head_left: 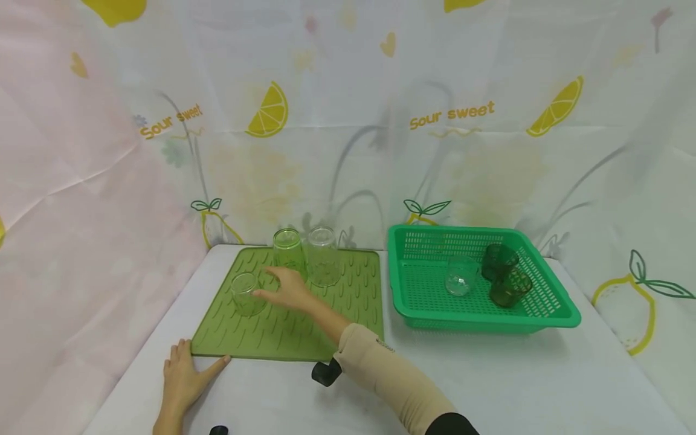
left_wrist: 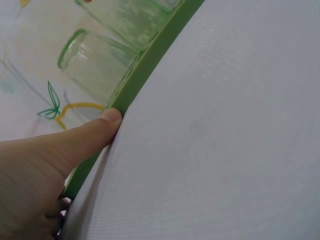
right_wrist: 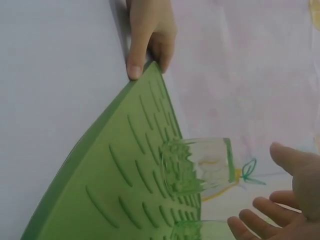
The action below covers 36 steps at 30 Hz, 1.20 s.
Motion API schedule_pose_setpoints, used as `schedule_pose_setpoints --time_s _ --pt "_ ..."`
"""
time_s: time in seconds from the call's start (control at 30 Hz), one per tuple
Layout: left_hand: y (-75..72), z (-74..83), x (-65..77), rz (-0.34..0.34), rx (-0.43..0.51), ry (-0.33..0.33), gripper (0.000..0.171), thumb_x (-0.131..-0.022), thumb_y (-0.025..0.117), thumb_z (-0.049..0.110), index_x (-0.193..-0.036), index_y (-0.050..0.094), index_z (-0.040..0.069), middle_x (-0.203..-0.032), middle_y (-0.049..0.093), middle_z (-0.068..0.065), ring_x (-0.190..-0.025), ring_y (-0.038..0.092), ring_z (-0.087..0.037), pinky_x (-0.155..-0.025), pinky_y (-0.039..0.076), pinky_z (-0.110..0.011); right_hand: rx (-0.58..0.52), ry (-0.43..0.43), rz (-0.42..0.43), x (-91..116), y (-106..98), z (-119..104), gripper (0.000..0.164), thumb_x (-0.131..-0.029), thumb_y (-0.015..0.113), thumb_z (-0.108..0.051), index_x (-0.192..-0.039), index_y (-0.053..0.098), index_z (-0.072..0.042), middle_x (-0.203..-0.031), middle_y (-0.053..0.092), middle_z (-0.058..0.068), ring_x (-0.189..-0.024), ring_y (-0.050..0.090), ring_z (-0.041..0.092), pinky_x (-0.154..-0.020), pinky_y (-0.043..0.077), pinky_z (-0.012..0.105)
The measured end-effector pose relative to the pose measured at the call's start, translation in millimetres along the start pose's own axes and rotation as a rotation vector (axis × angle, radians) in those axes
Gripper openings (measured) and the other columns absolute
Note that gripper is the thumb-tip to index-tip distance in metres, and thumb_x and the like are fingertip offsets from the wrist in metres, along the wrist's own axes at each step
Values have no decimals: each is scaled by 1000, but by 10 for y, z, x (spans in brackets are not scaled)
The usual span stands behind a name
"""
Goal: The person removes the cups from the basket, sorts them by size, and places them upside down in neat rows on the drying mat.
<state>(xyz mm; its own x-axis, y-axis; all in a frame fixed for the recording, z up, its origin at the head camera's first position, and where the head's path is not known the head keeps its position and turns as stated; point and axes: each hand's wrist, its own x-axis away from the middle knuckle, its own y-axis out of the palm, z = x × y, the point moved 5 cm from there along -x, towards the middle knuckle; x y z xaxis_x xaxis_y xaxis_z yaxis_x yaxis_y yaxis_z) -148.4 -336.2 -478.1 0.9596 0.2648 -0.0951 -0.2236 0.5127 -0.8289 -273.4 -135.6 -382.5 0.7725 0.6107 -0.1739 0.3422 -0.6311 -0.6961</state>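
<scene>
A short clear glass (head_left: 248, 294) stands on the left part of a green ridged mat (head_left: 348, 338). My right hand (head_left: 285, 290) is just beside it, fingers and thumb spread and nothing held; the right wrist view shows this hand (right_wrist: 285, 205) apart from the glass (right_wrist: 200, 165). Behind stand two taller glasses, one green-tinted (head_left: 289, 251) and one clear (head_left: 323, 257). At the mat's near left corner my left hand (head_left: 183, 377) rests with thumb and fingers apart. Its thumb touches the mat's front edge (left_wrist: 132, 97) in the left wrist view.
A green plastic basket (head_left: 489, 323) stands to the right of the mat. In it are a clear glass (head_left: 461, 277) and two dark glasses, one grey (head_left: 497, 260) and one brownish (head_left: 510, 287). A patterned cloth (head_left: 348, 151) hangs behind the white table (head_left: 516, 386).
</scene>
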Motion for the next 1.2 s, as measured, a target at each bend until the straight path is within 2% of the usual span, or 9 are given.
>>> schedule_pose_setpoints --time_s 0.2,0.53,0.87,1.07,1.2 --pt "2 1 4 16 -3 5 98 -73 75 35 -128 23 -28 -133 17 -52 -125 13 -64 -105 7 -69 -94 48 -11 148 -93 102 60 -90 64 -32 -138 45 -2 -138 50 13 -122 52 27 -95 47 27" --pt "9 -17 1 21 -8 10 99 -73 75 35 -128 23 -28 -133 17 -51 -125 14 -64 -104 8 -69 -82 -8 -7 384 -220 137 60 -89 66 -30 -135 46 2 -134 53 15 -120 53 27 -99 46 32" --pt "15 -9 -5 17 -11 11 99 -73 75 36 -128 23 -29 -133 17 -51 -125 14 -63 -104 8 -69 -152 -38 26 662 -362 155 57 -87 67 -25 -133 48 3 -133 53 18 -119 53 30 -88 52 28" --pt "23 -20 -12 8 -13 0 100 -73 75 36 -128 22 -28 -134 16 -51 -125 13 -63 -105 7 -69 -216 -17 49 806 -459 198 55 -87 68 -23 -132 50 3 -132 55 17 -118 53 32 -90 52 36" --pt "24 -23 -15 7 -15 -4 100 -73 75 36 -129 22 -28 -134 16 -51 -126 12 -64 -105 7 -68 -233 -34 72 898 -543 225 53 -87 68 -20 -131 51 3 -130 56 18 -115 55 32 -88 52 39"
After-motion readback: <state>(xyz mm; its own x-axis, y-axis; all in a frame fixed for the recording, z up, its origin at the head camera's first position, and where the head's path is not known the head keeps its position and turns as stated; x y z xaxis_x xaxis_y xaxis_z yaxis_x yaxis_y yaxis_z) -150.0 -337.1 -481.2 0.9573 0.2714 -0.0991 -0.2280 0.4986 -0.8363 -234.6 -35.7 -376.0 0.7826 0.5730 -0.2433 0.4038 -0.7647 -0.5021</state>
